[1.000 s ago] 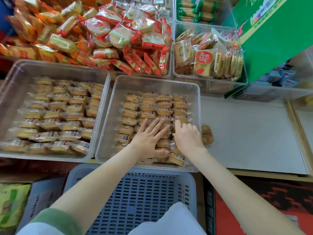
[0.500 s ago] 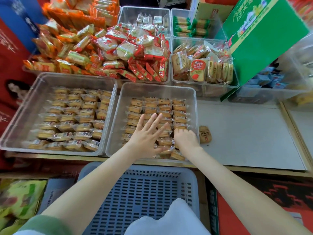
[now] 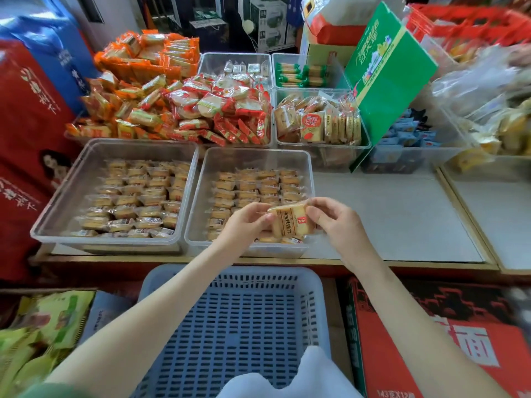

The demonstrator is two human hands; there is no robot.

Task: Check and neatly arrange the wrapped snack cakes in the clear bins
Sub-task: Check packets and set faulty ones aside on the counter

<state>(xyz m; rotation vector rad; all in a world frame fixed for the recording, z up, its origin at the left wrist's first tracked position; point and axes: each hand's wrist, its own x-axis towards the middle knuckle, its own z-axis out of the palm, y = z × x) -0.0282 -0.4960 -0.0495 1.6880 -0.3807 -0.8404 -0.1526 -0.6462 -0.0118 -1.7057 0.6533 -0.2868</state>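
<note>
Now both hands pinch a glossy, rectangular cake [image 3: 290,224].

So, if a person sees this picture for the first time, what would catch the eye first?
The left hand and the right hand hold one wrapped snack cake over the near end of the right clear bin. Behind the bins lies a bright heap of red and orange snack packs, and a blue basket stands below, near the person.

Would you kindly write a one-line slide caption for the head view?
Left hand and right hand hold one wrapped snack cake over a clear bin of rowed cakes.
</note>
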